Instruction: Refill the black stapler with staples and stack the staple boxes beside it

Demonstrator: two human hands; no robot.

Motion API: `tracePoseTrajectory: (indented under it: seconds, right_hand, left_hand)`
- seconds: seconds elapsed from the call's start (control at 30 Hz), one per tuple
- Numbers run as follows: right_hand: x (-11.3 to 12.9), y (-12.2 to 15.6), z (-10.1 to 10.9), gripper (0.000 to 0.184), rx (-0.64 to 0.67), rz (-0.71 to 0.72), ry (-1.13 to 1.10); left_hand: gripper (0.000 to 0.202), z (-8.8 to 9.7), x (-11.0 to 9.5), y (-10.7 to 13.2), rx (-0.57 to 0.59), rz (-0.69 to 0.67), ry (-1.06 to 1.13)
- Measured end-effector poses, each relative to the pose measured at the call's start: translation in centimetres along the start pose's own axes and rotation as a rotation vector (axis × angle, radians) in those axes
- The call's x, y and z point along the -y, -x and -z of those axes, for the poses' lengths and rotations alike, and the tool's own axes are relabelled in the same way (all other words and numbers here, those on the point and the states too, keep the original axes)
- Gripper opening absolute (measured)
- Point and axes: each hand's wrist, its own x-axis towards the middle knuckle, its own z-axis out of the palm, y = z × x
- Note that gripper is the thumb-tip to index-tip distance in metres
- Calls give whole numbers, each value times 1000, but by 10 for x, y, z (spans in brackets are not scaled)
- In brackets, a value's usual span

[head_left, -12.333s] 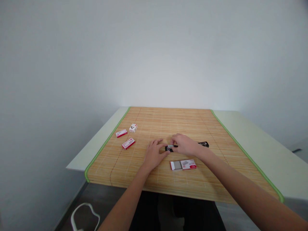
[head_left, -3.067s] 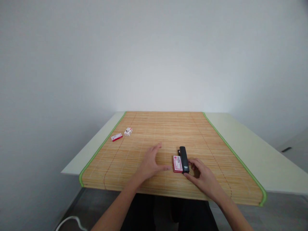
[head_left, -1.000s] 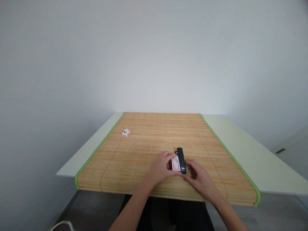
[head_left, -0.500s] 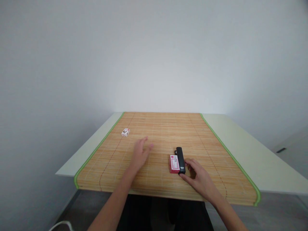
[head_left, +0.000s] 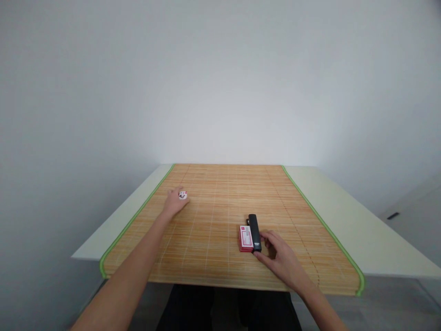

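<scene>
My left hand (head_left: 174,202) is stretched out to the far left of the bamboo mat (head_left: 220,257), its fingers closing round a small white box (head_left: 183,195) with red print. Near the mat's front, my right hand (head_left: 280,256) rests with fingertips against the side of a black stapler (head_left: 254,225), fingers loosely curled and holding nothing. A stack of red and white staple boxes (head_left: 245,237) lies flat right beside the stapler on its left.
The mat has green edging and covers a pale table (head_left: 361,220) that stands against a white wall. The table's front edge is close to my body, with dark floor below.
My left hand left the stack of boxes and reached far left to the small white box. My right hand stayed by the stapler. The camera shifted slightly right.
</scene>
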Motion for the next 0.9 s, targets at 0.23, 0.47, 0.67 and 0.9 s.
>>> tracePoseTrajectory:
  seconds: [0.23,0.47,0.67,0.9]
  right_hand:
    - [-1,1,1,42,12,-11,12]
    - [-3,0,-1,39,2,-15,9]
    - [-4,0,-1,40,18,-10,6]
    - [-5,1,-1,41,18,-13,9]
  left_hand:
    - [57,-22,-29,29,335,-164,333]
    - [42,-58,-77,84,420,-278,576]
    - [45,-82,-114,120,378,-322,723]
    - [45,-89,-133,140,414,-306,754]
